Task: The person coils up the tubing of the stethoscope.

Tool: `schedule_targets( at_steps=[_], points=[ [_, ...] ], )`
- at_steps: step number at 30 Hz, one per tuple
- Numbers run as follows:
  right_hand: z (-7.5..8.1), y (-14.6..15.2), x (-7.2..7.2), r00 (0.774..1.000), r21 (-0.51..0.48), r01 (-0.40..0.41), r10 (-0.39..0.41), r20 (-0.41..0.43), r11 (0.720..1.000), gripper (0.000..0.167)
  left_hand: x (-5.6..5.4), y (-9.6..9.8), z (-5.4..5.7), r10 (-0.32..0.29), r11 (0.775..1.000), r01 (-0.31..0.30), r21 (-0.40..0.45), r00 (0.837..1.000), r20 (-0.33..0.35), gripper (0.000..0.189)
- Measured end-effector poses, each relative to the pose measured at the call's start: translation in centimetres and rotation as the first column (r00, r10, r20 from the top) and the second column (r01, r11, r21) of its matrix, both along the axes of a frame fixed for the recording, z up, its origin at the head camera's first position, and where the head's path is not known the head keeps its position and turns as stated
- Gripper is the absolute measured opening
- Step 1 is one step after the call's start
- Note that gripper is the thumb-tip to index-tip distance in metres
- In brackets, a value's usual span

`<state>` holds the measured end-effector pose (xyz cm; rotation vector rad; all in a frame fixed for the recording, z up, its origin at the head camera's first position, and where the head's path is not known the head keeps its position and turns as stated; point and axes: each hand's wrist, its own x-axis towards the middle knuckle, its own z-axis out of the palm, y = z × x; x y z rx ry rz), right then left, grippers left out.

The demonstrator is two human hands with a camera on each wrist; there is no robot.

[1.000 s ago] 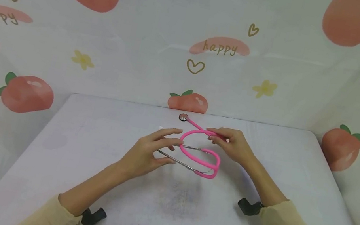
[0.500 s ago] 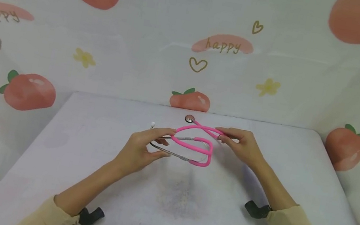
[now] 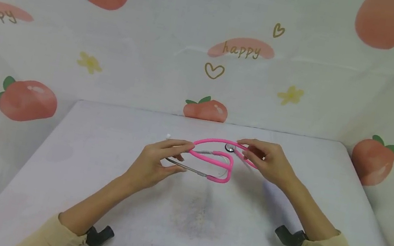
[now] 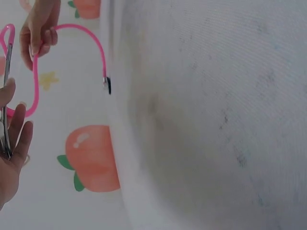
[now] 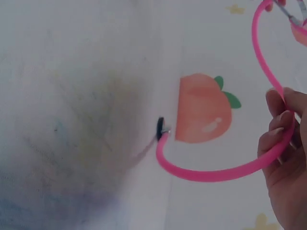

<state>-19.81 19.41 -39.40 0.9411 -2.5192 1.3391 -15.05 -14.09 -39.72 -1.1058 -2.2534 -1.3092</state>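
Note:
A stethoscope with pink tubing (image 3: 229, 169) and thin metal ear tubes is held up over the table. My left hand (image 3: 152, 161) grips it by the ear tubes, with fingertips also at the pink tube; one white ear tip (image 3: 168, 136) shows behind that hand. Between thumb and fingers, my right hand (image 3: 273, 162) pinches the tubing further along. From there the free end curves down to the round chest piece (image 5: 161, 129), which hangs by its tube in the right wrist view. The left wrist view shows the metal ear tube (image 4: 6, 81) crossing my left fingers.
A white-covered table (image 3: 196, 237) with grey smudges lies below the hands. Behind it rises a white cloth backdrop (image 3: 151, 66) printed with peaches, hearts and flowers. Black curved pieces (image 3: 289, 236) sit at both sleeve cuffs.
My left hand has shifted left with the ear tubes. The right hand has moved right along with the tubing, and the chest piece has swung right and down, close to its fingers.

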Motion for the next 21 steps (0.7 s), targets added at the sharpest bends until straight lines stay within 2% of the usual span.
schedule_targets(
  at_steps=[2, 7, 10, 15, 18, 21],
  points=[
    [0.5, 0.0, 0.4, 1.000, 0.015, -0.004, 0.004, 0.006, 1.000, 0.034, -0.1, 0.1, 0.0, 0.011, 1.000, -0.011, 0.003, 1.000, 0.003, 0.063],
    [0.8, 0.2, 0.7, 0.998, 0.055, -0.045, 0.047, -0.050, 0.997, 0.034, -0.3, 0.1, 0.0, 0.038, 0.998, -0.038, 0.043, 0.999, 0.000, 0.063],
    [0.8, 0.3, 0.8, 0.997, 0.071, -0.064, 0.066, -0.035, 0.995, 0.037, -0.4, 0.0, 0.1, 0.049, 0.997, -0.049, 0.061, 0.999, -0.005, 0.062],
    [-0.1, 0.4, 1.2, 1.000, 0.085, -0.019, 0.018, 0.006, 0.996, 0.037, -0.5, -0.2, 0.1, 0.098, 0.994, -0.098, 0.057, 0.995, 0.006, 0.060],
    [-0.9, 0.4, 1.4, 1.000, 0.084, -0.004, 0.006, -0.020, 0.996, 0.034, -0.5, -0.2, 0.1, 0.148, 0.988, -0.149, 0.033, 0.989, 0.021, 0.060],
    [-1.7, 0.4, 1.5, 0.997, 0.075, -0.043, 0.048, -0.066, 0.996, 0.033, -0.5, -0.3, 0.1, 0.164, 0.986, -0.166, 0.033, 0.985, 0.051, 0.058]
  ],
)
